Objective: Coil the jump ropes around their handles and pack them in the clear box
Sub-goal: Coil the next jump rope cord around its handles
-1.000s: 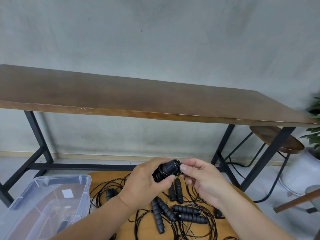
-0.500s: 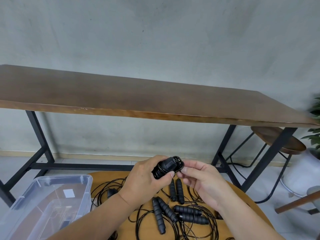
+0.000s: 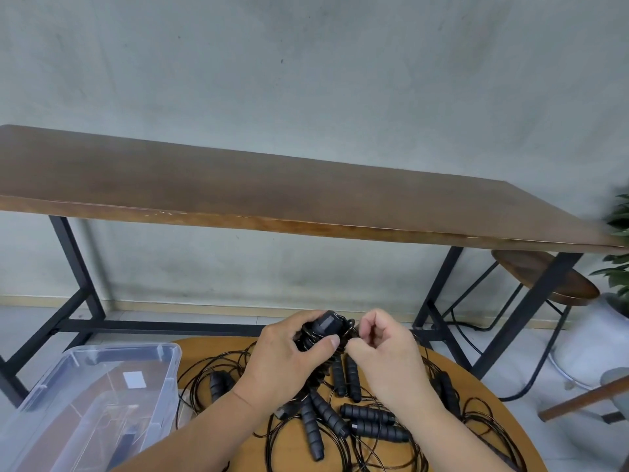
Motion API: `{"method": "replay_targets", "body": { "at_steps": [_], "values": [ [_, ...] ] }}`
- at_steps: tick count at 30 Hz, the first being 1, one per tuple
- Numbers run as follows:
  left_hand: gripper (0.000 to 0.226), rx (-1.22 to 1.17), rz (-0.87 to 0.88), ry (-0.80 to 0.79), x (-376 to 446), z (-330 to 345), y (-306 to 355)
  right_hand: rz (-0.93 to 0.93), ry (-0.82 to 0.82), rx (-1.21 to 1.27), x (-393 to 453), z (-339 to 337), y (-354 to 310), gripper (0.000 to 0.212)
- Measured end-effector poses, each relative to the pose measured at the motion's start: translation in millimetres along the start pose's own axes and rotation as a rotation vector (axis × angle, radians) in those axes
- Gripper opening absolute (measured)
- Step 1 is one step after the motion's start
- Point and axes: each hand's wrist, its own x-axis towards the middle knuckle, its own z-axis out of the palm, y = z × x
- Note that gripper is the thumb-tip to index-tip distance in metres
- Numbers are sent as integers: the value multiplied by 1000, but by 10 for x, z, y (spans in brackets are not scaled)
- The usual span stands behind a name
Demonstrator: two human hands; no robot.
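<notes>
The left hand (image 3: 289, 359) holds a wound bundle (image 3: 323, 332) of jump rope up above the round tabletop (image 3: 476, 400), its grip closed round the paired handles with the thumb laid across the front; this seems meant to pin the turns already made so they cannot slacken. The right hand (image 3: 381, 338) sits just beside the bundle's right end, its grip narrow, thumb and curled fingers pinching what looks like the thin black cord at the coil's edge (the cord itself is mostly hidden between the fingers); I judge it is tucking or tightening the last of the cord, so the coiling of this rope is near its end.

The bundle is held high and close to the body, probably so the loose cord hangs free of the tangle below; underneath lie the other ropes (image 3: 357, 420), several black ridged handles among loops of cord, uncoiled and overlapping, so most of the task is left.

The clear box (image 3: 163, 356) stands lidless to the left of the tabletop, near the left forearm, handy for dropping the bundle in; something dark lies inside it, too dim to name. If the end is not secured, the stiff cord may spring loose.
</notes>
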Motion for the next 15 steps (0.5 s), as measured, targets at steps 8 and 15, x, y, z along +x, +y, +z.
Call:
{"method": "replay_targets", "body": {
  "at_steps": [8, 15],
  "values": [
    [12, -255, -200, 99, 82, 79, 45, 208, -4, 319, 60, 121, -76, 20],
    [8, -357, -278, 126, 103, 125, 30, 266, -16, 249, 43, 177, -17, 17]
  ]
}}
